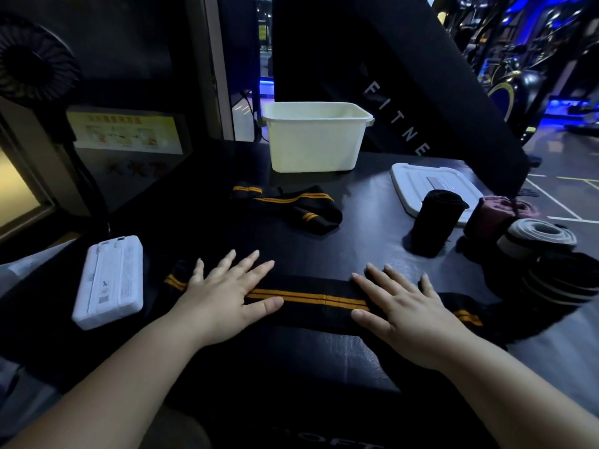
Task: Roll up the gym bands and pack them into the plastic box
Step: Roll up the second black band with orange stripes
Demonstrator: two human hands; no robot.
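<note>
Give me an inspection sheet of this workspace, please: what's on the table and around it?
Surface: black table, dimly lit.
Job's things: plastic box open at the back, inside mostly hidden; lid lying apart to its right; flat band with orange stripes under both hands; loose band mid-table; four rolled at right: black roll, maroon roll, grey roll, striped roll.
Clutter: white power bank at left.
Grips: left hand and right hand, fingers straight, pressing on the flat band.
Cables: nothing seen on the table.
Surroundings: fan upper left; yellow notice; gym machines in blue light.
</note>
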